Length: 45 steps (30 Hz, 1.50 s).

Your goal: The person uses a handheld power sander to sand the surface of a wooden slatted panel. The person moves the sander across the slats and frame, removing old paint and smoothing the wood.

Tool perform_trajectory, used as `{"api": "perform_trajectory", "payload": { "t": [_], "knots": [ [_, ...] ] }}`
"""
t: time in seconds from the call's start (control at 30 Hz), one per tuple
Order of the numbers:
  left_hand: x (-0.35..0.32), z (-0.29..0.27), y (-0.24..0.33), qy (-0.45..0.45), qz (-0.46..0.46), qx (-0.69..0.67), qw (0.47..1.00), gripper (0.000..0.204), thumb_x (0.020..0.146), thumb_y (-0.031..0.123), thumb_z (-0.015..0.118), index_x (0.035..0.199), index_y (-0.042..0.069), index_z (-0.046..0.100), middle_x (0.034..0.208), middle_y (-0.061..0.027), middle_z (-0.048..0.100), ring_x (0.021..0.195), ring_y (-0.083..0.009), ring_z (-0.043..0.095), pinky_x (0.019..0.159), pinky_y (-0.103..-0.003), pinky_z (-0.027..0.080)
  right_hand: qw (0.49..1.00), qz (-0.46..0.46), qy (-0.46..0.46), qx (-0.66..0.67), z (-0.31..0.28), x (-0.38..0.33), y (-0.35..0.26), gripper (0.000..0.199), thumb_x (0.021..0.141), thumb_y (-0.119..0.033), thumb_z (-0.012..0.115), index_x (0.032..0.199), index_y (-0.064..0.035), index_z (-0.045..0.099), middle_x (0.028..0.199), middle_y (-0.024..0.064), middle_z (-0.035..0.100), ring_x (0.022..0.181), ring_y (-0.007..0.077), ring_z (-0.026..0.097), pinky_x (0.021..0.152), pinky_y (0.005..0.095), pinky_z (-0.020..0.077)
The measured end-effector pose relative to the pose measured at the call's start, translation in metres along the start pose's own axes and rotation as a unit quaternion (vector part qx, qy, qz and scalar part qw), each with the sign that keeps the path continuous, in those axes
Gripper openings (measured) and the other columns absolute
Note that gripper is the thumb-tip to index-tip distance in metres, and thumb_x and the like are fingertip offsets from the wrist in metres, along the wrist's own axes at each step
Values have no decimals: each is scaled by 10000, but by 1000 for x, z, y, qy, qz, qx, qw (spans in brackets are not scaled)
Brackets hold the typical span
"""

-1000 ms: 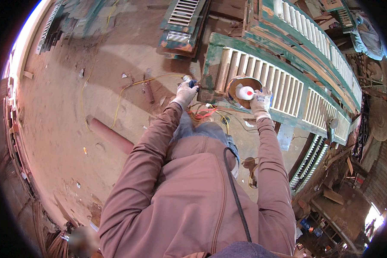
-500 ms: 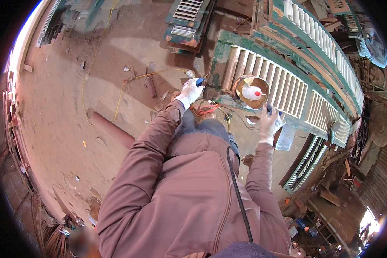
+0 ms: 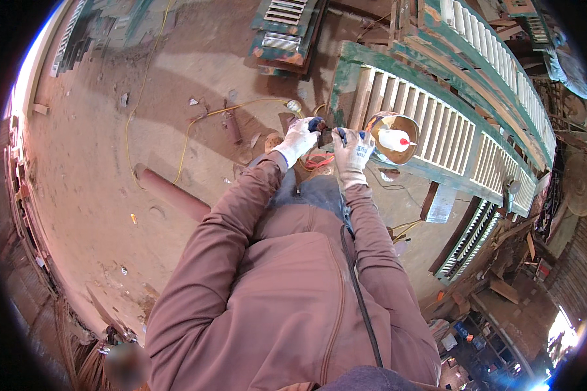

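Under bowl (image 3: 406,125), green shutter (image 3: 473,154); brown floor (image 3: 98,195).

Blue printing (image 3: 362,151) — a short, two-row mark — stood across the back of the white glove (image 3: 351,168) on the right hand (image 3: 353,151).

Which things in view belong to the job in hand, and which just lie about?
Probably job:
green wooden shutter with pale slats
round brown bowl on it
white plastic bottle with red tip inside

Probably lying about:
dark red cylinder on the floor
stacked green louvred shutters
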<state>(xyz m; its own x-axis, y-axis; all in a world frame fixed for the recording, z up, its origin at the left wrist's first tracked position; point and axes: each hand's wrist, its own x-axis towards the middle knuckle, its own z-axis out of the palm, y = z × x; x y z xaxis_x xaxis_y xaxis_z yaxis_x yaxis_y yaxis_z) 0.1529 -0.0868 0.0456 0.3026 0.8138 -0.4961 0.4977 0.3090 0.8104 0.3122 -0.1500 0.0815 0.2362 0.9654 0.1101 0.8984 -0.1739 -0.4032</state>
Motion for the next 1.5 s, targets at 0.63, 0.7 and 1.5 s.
{"api": "perform_trajectory", "payload": {
  "t": [0.63,0.7,1.5],
  "knots": [
    [7,-1,-22,-47,101,51,992,520,819,187,633,1329,122,555,1213,-218,616,1145,-386,579,995,-458,461,966,-20,-106,-233,22,-38,-32,596,780,-139,619,1371,-141,545,1162,84,555,1037,315,521,835,455,442],
    [7,-2,-23,-55,106,52,992,520,825,191,635,1333,121,550,1214,-219,614,1144,-387,580,992,-459,462,971,-19,-110,-211,21,-34,-35,651,761,-122,627,1401,-143,514,1168,94,538,1026,306,516,850,440,437],
    [12,-3,-30,-73,114,29,990,504,838,129,648,1329,59,556,1170,-191,664,1081,-329,641,947,-389,497,961,-18,-113,-250,25,-42,-41,563,863,-130,558,1417,-218,503,1137,99,537,1027,295,527,894,448,445]
  ]
}}
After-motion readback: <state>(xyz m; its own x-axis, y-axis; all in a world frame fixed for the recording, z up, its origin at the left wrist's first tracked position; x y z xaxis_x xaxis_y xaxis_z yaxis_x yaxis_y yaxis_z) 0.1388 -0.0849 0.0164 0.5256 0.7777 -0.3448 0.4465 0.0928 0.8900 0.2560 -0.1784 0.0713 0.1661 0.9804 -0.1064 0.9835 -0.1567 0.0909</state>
